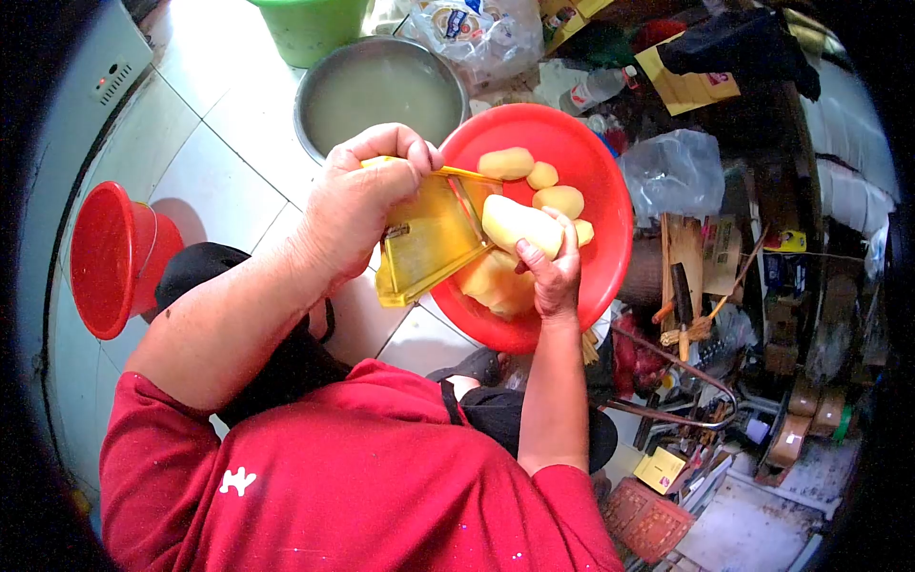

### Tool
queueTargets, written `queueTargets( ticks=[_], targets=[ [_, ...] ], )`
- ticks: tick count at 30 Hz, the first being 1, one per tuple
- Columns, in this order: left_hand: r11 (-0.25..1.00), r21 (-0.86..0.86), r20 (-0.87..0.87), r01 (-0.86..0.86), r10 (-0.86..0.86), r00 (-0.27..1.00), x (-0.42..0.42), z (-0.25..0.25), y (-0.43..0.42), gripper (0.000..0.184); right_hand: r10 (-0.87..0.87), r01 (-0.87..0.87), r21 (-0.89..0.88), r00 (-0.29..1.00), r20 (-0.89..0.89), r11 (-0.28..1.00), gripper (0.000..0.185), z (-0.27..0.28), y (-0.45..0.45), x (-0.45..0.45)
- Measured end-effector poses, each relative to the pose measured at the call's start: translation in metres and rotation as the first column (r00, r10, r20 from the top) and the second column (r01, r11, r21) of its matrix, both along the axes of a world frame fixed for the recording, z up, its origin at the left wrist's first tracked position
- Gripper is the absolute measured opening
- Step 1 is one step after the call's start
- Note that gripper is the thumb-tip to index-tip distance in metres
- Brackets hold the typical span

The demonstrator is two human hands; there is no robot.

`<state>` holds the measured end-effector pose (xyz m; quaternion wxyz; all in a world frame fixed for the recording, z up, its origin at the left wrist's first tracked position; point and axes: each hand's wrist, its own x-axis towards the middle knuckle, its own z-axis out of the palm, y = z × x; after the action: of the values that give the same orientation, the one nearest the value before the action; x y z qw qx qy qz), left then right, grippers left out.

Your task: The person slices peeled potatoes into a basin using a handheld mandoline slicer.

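Note:
My left hand grips the upper end of a yellow see-through plastic slicer, which slants down over the rim of a red basin. A blade strip crosses the slicer near its right side. In my right hand is a peeled potato, held against or just above the slicer's blade side; I cannot tell whether they touch. More peeled potatoes of different sizes lie in the basin. Beneath the slicer sits a pale yellow potato heap, partly hidden, perhaps of slices.
Behind the slicer stands a grey metal basin of cloudy water, with a green bucket beyond it. A red bucket is at the left. Plastic bags, a bottle and crowded clutter fill the right side.

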<state>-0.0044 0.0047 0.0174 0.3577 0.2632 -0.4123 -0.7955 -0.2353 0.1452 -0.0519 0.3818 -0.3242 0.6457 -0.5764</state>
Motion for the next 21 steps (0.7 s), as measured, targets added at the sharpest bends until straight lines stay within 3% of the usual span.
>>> queueTargets(
  ticks=[1, 6, 8, 9, 10, 12, 17, 20, 21],
  targets=[
    [1.0, 0.001, 0.002, 0.002, -0.002, 1.0, 0.0, 0.0, 0.0, 0.011, 0.018, -0.018, -0.004, 0.998, -0.056, 1.0, 0.061, 0.0, 0.001, -0.001],
    [1.0, 0.017, -0.05, 0.004, -0.003, 0.999, 0.0, -0.001, 0.001, 0.012, 0.028, -0.027, 0.113, 1.0, -0.009, 0.993, 0.057, 0.01, 0.004, 0.004],
    [1.0, 0.021, -0.066, -0.014, 0.016, 0.998, -0.001, 0.0, 0.001, 0.008, -0.055, 0.055, 0.016, 0.998, -0.009, 0.998, 0.052, 0.003, 0.001, 0.005],
    [0.999, 0.025, -0.085, -0.026, 0.028, 0.996, -0.001, 0.0, 0.002, 0.005, -0.072, 0.075, 0.097, 0.997, -0.029, 0.993, 0.049, 0.004, 0.002, 0.003],
    [0.999, 0.027, -0.082, -0.032, 0.034, 0.996, -0.001, 0.0, 0.002, 0.005, -0.067, 0.069, 0.099, 0.997, -0.026, 0.993, 0.049, 0.003, 0.0, 0.002],
    [1.0, -0.022, 0.011, 0.0, 0.0, 1.0, 0.0, 0.0, 0.001, 0.012, -0.044, 0.046, 0.003, 0.976, -0.214, 0.999, 0.049, 0.001, -0.007, 0.001],
    [1.0, -0.021, 0.011, -0.007, 0.007, 1.0, 0.0, 0.0, 0.002, 0.011, 0.016, -0.002, 0.08, 0.985, -0.172, 0.997, 0.047, 0.01, -0.015, -0.004],
    [0.999, -0.029, 0.004, -0.025, 0.025, 1.0, 0.0, -0.003, 0.003, 0.011, 0.06, -0.058, 0.021, 0.816, -0.575, 0.998, 0.041, 0.013, -0.02, -0.001],
    [0.999, -0.049, 0.008, -0.017, 0.018, 1.0, 0.0, -0.004, 0.004, 0.011, 0.065, -0.062, 0.024, 0.815, -0.576, 0.998, 0.041, 0.012, -0.022, -0.002]
  ],
)
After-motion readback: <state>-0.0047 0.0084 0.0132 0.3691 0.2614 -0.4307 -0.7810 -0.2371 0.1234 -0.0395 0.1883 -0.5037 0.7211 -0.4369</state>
